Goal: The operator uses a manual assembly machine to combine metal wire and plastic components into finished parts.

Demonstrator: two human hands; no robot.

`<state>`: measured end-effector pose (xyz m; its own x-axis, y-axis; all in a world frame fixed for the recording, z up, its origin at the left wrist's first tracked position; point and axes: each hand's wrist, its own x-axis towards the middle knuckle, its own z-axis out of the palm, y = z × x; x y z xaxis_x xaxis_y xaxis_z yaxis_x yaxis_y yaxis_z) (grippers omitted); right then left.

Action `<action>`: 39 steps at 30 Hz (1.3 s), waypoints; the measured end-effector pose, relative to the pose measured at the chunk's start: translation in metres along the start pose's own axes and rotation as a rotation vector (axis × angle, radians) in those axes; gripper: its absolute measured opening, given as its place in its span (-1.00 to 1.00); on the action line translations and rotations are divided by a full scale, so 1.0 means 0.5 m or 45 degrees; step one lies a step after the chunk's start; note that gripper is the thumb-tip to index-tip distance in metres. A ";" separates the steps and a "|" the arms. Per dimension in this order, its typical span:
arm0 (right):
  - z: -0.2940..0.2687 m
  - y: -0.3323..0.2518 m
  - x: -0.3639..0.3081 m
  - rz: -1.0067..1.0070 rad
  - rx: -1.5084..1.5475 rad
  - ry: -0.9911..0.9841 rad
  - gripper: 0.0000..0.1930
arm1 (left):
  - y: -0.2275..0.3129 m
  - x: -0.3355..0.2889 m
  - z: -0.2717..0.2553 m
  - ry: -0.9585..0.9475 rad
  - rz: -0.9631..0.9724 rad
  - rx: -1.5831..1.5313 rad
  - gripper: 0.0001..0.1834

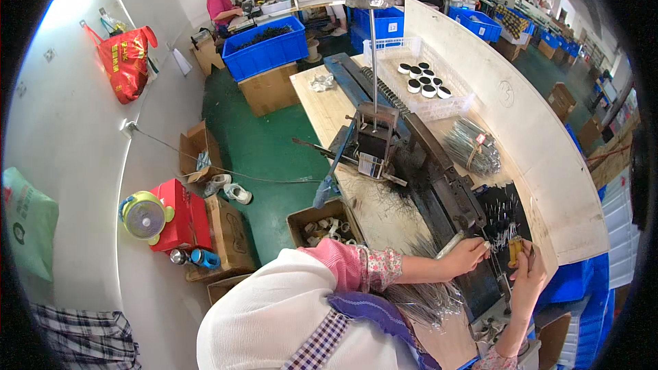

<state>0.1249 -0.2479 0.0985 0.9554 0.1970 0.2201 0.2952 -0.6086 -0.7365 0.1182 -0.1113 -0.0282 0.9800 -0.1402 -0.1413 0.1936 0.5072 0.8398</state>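
Observation:
My left hand reaches over the dark metal bench machine, its fingers closed at the machine's near end. A pale rod lies against that hand, and a small white tip shows at its fingertips; what it grips is too small to make out. My right hand, to the right of it, pinches a small yellow block-like piece. Thin metal wires lie scattered on a black surface just beyond both hands. More loose wires lie under my left forearm.
A tied bundle of wires and a white crate of black-topped round pieces stand farther back. A curved board walls the right side. Left are a blue bin, a carton of scraps and a green fan. Other people work behind.

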 end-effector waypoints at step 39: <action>0.071 0.083 0.064 0.183 0.329 -0.588 -0.75 | 0.034 -0.024 0.001 0.012 -0.144 -0.061 -0.67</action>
<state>0.1672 -0.2394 0.0521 0.8645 0.4781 -0.1552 0.0942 -0.4575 -0.8842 0.1099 -0.1014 -0.0118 0.9522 -0.1909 -0.2386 0.3045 0.5288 0.7922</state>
